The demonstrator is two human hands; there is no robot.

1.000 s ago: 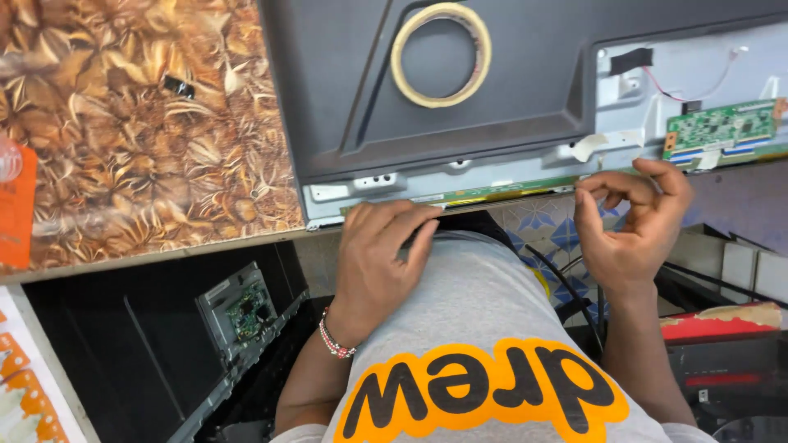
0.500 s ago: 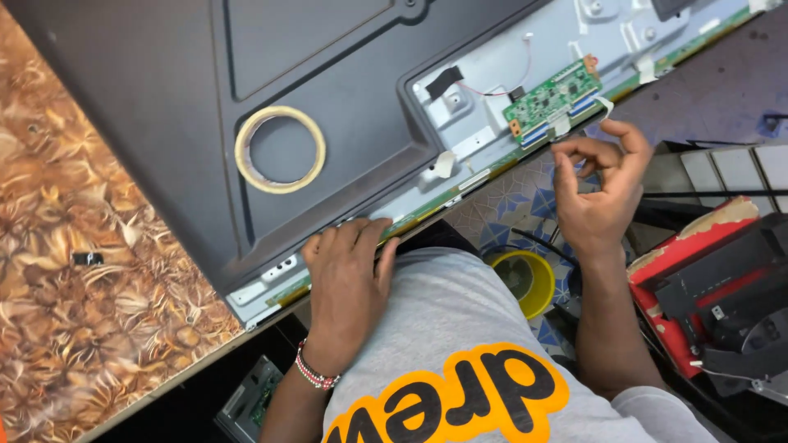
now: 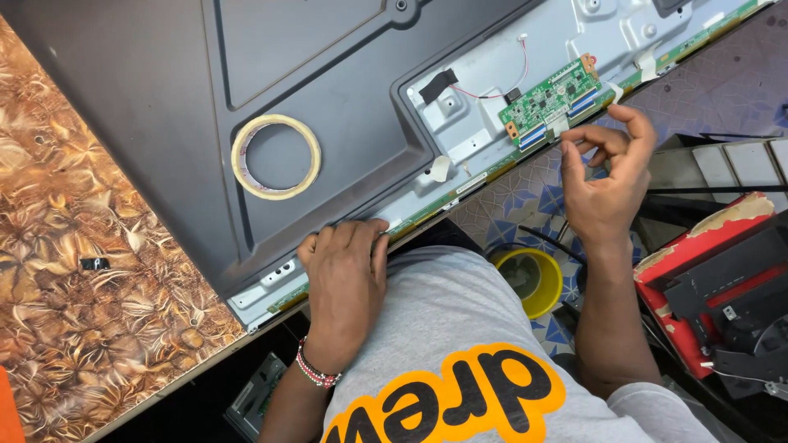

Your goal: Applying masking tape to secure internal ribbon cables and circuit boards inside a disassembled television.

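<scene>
Left hand (image 3: 345, 275) flat, fingers loosely spread, pressing lower edge of the flat-panel back (image 3: 246, 98); no grip on anything, just bracing. Right hand (image 3: 607, 176) now off that edge, moved up beside the green circuit board (image 3: 552, 100), fingertips pinched together by the board's lower connector; cannot tell what, if anything, sits in the pinch. View swung too: panel now diagonal across the patterned tabletop (image 3: 90, 328), versus level a second ago. Tape roll (image 3: 276, 156) lying on the panel back, untouched. Reads as work shifted from edge strip to board connector.
</scene>
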